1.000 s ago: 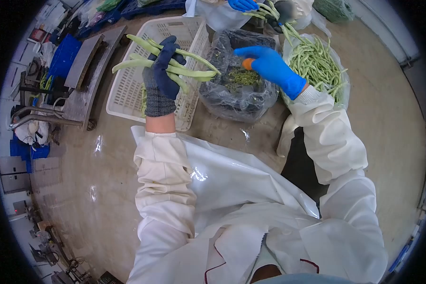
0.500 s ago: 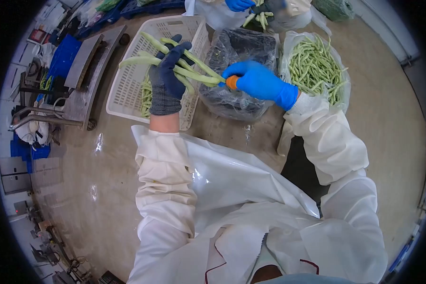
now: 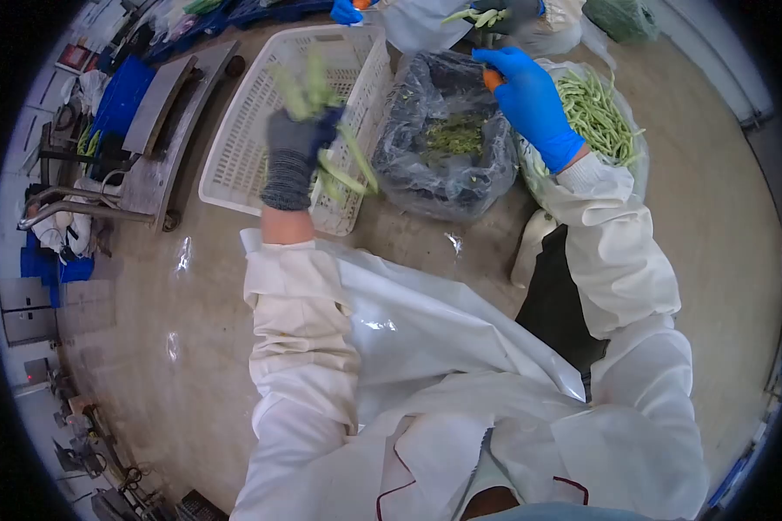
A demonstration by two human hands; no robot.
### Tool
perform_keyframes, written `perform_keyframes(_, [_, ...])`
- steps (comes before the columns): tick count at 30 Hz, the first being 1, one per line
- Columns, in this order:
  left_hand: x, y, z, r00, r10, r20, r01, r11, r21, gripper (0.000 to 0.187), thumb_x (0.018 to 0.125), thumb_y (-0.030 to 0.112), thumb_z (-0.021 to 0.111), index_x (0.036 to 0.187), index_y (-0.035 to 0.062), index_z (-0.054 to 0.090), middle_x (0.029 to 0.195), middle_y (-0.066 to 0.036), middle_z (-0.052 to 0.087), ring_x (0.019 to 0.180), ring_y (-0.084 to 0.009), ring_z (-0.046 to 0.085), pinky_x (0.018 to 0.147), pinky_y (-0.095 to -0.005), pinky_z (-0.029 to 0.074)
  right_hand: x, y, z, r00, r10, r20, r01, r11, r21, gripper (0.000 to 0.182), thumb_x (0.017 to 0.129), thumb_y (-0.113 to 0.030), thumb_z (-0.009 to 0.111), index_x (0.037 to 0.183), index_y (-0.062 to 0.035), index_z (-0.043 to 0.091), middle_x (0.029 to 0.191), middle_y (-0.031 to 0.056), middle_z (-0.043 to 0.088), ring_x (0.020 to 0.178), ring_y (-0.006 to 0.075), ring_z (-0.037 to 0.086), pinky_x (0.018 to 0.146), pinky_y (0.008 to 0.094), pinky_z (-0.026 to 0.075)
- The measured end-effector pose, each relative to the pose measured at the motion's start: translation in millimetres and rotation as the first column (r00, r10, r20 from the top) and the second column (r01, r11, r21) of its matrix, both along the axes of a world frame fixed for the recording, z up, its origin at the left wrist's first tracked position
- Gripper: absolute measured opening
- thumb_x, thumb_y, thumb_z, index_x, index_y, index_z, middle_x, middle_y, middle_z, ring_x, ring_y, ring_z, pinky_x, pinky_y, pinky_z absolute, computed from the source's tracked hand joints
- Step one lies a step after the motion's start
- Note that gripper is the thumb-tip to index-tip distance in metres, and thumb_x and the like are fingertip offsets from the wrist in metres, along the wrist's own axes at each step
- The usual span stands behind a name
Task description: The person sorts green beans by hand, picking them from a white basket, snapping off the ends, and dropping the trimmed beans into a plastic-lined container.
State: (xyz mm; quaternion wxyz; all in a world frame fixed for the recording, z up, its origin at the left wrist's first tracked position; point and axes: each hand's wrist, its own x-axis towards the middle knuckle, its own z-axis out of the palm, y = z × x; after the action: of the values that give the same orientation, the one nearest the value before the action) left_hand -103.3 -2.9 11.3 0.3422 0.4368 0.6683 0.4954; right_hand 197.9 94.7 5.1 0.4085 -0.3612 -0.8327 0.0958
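My left hand (image 3: 294, 135), in a dark grey knit glove, is closed around a bunch of long pale green beans (image 3: 308, 87) over the white crate (image 3: 222, 165). Motion smears both the hand and the beans, whose ends stick out above and below the fist. My right hand (image 3: 530, 97), in a blue glove, grips a small tool with an orange handle (image 3: 493, 80); its working end cannot be made out. This hand is above the right rim of the bin lined with clear plastic (image 3: 395, 178), which has green scraps (image 3: 456, 136) in it.
A plastic bag full of green beans (image 3: 595, 117) stands right of the lined bin. Across from me a co-worker's blue-gloved hand (image 3: 346, 11) and some held beans (image 3: 478, 16) show. A metal cart (image 3: 161, 130) stands at the left on the wet floor.
My right hand has moved up and to the right, away from the beans. The bunch in my left hand has swung more upright over the crate. Scraps in the bin are now uncovered.
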Motion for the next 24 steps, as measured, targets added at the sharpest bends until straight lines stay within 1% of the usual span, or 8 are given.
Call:
perform_keyframes(1, [-20,1,2,0.909,0.186,-0.373,-0.189,0.982,0.030,0.024,0.076,0.013,0.073,0.091,-0.0040,0.065,0.073,-0.009,0.066,0.058,-0.0150,0.062,0.053,-0.0287,0.048,2,-1,-2,0.999,-0.023,0.042,0.026,0.997,-0.070,0.032,0.081,-0.015,0.062,0.112,-0.0058,0.062,0.100,0.0170,0.062,0.091,0.0359,0.060,0.078,0.0420,0.049])
perform_keyframes(2, [-60,13,-25,0.613,0.327,-0.719,-0.271,0.942,0.197,0.027,0.075,0.014,0.075,0.092,-0.0041,0.065,0.069,-0.009,0.065,0.054,-0.0144,0.060,0.049,-0.0294,0.047,2,-1,-9,0.996,-0.030,0.082,0.037,0.996,-0.081,0.033,0.081,-0.015,0.062,0.113,-0.0067,0.061,0.102,0.0171,0.062,0.093,0.0360,0.060,0.079,0.0420,0.049])
perform_keyframes(5, [-95,16,-42,0.755,0.393,-0.525,-0.355,0.918,0.176,0.026,0.074,0.012,0.075,0.092,-0.0039,0.064,0.070,-0.010,0.065,0.054,-0.0153,0.061,0.048,-0.0290,0.047,-1,1,-26,0.968,-0.034,0.249,0.071,0.987,-0.141,0.037,0.082,-0.016,0.061,0.119,-0.0092,0.058,0.108,0.0178,0.061,0.098,0.0361,0.059,0.082,0.0420,0.049])
perform_keyframes(6, [-66,11,-21,0.879,0.340,-0.335,-0.368,0.929,-0.023,0.025,0.074,0.009,0.075,0.093,-0.0034,0.064,0.071,-0.010,0.065,0.053,-0.0158,0.060,0.047,-0.0289,0.046,1,0,-25,0.941,-0.025,0.337,0.091,0.979,-0.184,0.039,0.083,-0.016,0.061,0.122,-0.0099,0.056,0.110,0.0184,0.061,0.099,0.0361,0.059,0.083,0.0421,0.049])
perform_keyframes(9, [-6,-6,-2,0.963,-0.126,0.237,0.119,0.992,0.042,0.031,0.078,0.009,0.070,0.104,-0.0048,0.063,0.088,-0.009,0.067,0.058,-0.0134,0.057,0.052,-0.0260,0.046,-5,-8,-16,0.963,0.014,0.269,0.031,0.986,-0.164,0.042,0.083,-0.014,0.059,0.125,-0.0107,0.054,0.109,0.0182,0.060,0.099,0.0357,0.058,0.084,0.0422,0.048])
perform_keyframes(15, [48,-6,3,0.756,-0.564,0.333,0.599,0.800,-0.005,0.033,0.079,0.013,0.069,0.108,-0.0003,0.065,0.089,-0.008,0.068,0.066,-0.0131,0.059,0.060,-0.0256,0.049,-29,-25,17,0.973,0.225,0.052,-0.229,0.969,0.091,0.036,0.081,-0.005,0.057,0.117,-0.0099,0.060,0.101,0.0137,0.061,0.093,0.0332,0.058,0.081,0.0416,0.048])
perform_keyframes(19, [51,-8,9,0.651,-0.639,0.410,0.705,0.709,-0.015,0.035,0.079,0.014,0.069,0.110,-0.0013,0.064,0.093,-0.008,0.068,0.071,-0.0128,0.060,0.064,-0.0256,0.050,-24,-21,13,0.938,0.281,0.203,-0.309,0.943,0.121,0.036,0.079,-0.005,0.058,0.114,-0.0092,0.061,0.097,0.0123,0.061,0.089,0.0322,0.058,0.079,0.0407,0.048])
perform_keyframes(24, [43,-6,0,0.774,-0.526,0.353,0.563,0.826,-0.004,0.033,0.078,0.012,0.071,0.107,-0.0016,0.064,0.089,-0.008,0.068,0.072,-0.0127,0.060,0.067,-0.0266,0.049,-12,-21,13,0.868,0.242,0.433,-0.313,0.945,0.100,0.028,0.077,-0.009,0.060,0.104,-0.0081,0.065,0.088,0.0114,0.062,0.083,0.0312,0.058,0.075,0.0400,0.048])
